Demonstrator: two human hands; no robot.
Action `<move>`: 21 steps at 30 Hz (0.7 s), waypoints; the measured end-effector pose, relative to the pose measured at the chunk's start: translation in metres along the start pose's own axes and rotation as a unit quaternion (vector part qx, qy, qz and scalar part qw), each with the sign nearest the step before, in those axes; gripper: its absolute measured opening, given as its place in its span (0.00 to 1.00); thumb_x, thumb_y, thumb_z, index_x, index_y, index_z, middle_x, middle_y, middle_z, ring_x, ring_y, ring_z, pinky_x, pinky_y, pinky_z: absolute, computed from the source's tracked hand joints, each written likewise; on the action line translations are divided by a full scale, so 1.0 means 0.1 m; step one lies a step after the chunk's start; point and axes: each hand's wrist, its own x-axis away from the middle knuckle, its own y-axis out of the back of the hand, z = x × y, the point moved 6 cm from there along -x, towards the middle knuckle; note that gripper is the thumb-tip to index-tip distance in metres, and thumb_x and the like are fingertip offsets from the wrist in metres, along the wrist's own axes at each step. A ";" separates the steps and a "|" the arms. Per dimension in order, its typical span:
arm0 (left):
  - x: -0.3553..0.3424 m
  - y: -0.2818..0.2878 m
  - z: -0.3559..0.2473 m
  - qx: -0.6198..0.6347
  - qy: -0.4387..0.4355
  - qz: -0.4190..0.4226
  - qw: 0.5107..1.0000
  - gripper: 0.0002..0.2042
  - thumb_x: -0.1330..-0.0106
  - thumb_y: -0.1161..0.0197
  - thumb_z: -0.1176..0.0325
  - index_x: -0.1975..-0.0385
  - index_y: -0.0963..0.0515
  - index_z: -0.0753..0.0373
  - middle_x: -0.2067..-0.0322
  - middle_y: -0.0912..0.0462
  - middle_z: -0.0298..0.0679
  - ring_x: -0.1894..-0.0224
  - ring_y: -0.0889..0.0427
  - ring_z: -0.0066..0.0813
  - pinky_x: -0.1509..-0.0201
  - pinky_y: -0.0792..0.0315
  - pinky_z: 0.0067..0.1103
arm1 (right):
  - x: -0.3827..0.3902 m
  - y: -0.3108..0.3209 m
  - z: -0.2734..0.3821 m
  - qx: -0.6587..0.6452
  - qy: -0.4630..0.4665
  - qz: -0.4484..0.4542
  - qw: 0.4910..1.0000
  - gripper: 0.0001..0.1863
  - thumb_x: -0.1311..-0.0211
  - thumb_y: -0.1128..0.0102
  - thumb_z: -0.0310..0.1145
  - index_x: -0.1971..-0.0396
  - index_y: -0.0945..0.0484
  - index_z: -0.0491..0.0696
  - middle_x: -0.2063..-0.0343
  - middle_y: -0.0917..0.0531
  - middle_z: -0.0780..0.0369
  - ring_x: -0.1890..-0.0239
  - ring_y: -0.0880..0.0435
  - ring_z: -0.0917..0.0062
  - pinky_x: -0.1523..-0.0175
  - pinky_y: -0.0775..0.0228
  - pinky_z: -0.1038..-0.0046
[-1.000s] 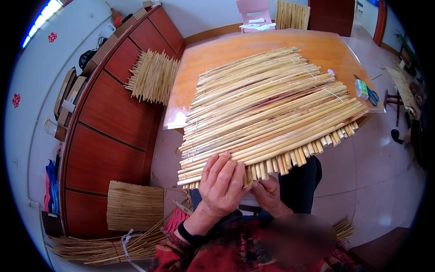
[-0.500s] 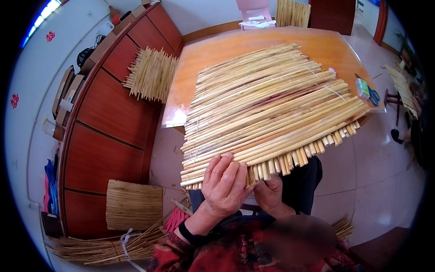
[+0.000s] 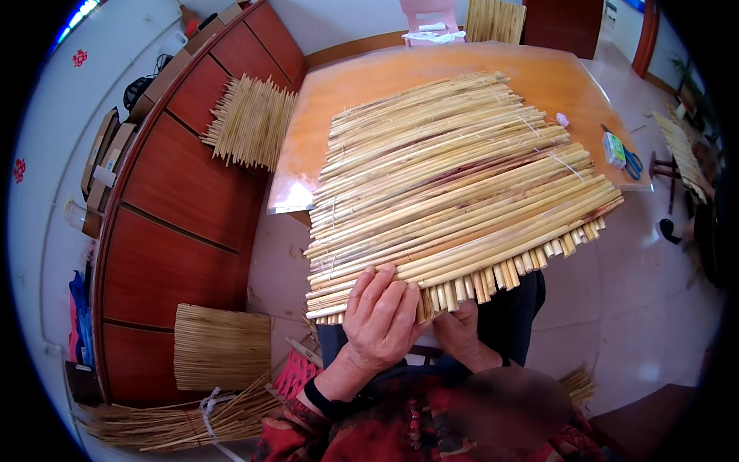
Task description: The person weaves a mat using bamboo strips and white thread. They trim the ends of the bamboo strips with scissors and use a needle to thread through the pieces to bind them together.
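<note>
A mat of pale yellow reed stalks [image 3: 454,181], tied in rows with white thread, lies on the table and hangs over its near edge. Its near end bends down, so a row of cut stalk ends shows beneath. My left hand [image 3: 379,316] grips the near left edge, fingers on top of the stalks. Beneath that edge, my right hand [image 3: 460,335] is raised against the underside; its fingers are mostly hidden by the mat, so what they hold does not show.
The orange wooden table [image 3: 369,73] carries blue-handled scissors [image 3: 633,163] and a small green-and-white box [image 3: 613,150] at right. More reed mats [image 3: 223,346] lean on the red cabinet [image 3: 185,192] at left. A tied reed bundle [image 3: 169,423] lies below. A person sits far right.
The whole view has shifted slightly. Both hands keep nearly the same place at the near edge of the mat.
</note>
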 end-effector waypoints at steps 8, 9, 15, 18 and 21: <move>0.00 0.03 0.01 -0.023 -0.020 0.010 0.999 0.17 0.49 0.34 0.64 0.63 0.27 0.66 0.63 0.28 0.42 0.56 0.25 0.44 0.52 0.29 0.37 | 0.06 0.07 -0.07 0.104 0.041 0.039 0.993 0.12 0.40 0.47 0.26 0.56 0.26 0.43 0.53 0.25 0.61 0.51 0.27 0.77 0.47 0.35 0.73; -0.01 0.05 0.00 -0.018 -0.026 0.011 0.999 0.17 0.49 0.35 0.64 0.62 0.27 0.66 0.62 0.28 0.42 0.56 0.25 0.45 0.52 0.29 0.38 | 0.04 0.06 -0.09 0.103 0.039 0.038 0.993 0.12 0.40 0.47 0.26 0.56 0.26 0.43 0.53 0.25 0.61 0.51 0.27 0.77 0.47 0.35 0.73; -0.02 0.08 -0.03 -0.004 -0.018 0.008 1.000 0.18 0.49 0.35 0.64 0.62 0.27 0.68 0.62 0.28 0.43 0.55 0.25 0.45 0.51 0.30 0.39 | 0.16 0.06 -0.17 0.054 0.049 -0.009 0.997 0.18 0.40 0.49 0.25 0.49 0.32 0.44 0.51 0.27 0.60 0.49 0.27 0.74 0.44 0.34 0.70; 0.04 0.07 -0.02 -0.010 -0.016 0.014 1.000 0.18 0.49 0.35 0.64 0.62 0.27 0.68 0.61 0.28 0.43 0.55 0.25 0.45 0.51 0.30 0.39 | 0.10 -0.02 -0.15 0.062 0.072 -0.016 0.995 0.18 0.39 0.50 0.24 0.48 0.34 0.43 0.51 0.27 0.58 0.49 0.27 0.72 0.44 0.34 0.69; 0.03 0.06 -0.01 0.000 -0.012 0.015 1.000 0.18 0.49 0.34 0.64 0.62 0.27 0.68 0.61 0.28 0.43 0.55 0.25 0.45 0.51 0.30 0.39 | 0.10 -0.05 -0.13 -0.024 0.059 -0.019 0.998 0.18 0.39 0.51 0.24 0.49 0.34 0.43 0.51 0.27 0.57 0.49 0.27 0.71 0.44 0.33 0.69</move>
